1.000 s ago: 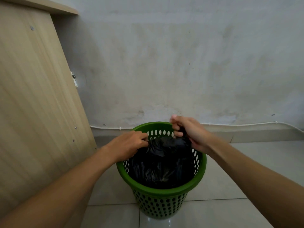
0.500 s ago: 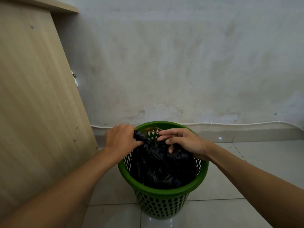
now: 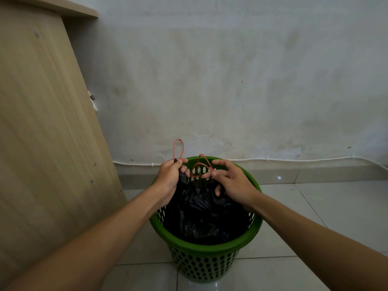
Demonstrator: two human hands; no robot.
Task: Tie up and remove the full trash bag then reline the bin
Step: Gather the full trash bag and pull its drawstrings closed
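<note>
left fingers [image 3: 182,162] pinch one red cord [image 3: 178,149] and bag [image 3: 201,215] neck, right fingers [image 3: 213,174] pinch second cord [image 3: 202,164], above bin [image 3: 210,246].

Bin [image 3: 206,247] stands on floor [image 3: 327,208], centre foreground, near wall [image 3: 231,80] behind. Trash bag [image 3: 201,215] sits inside bin. Cabinet panel [image 3: 42,122] to left of bin, reaching wall. Cable [image 3: 273,159] runs along wall base, behind bin. Left hand [image 3: 170,177] over bin's left rear rim, pinching drawstring loop [image 3: 178,149] that rises above it. Right hand [image 3: 233,182] over right rear rim, second drawstring loop [image 3: 201,165] at its fingertips, between hands.
</note>
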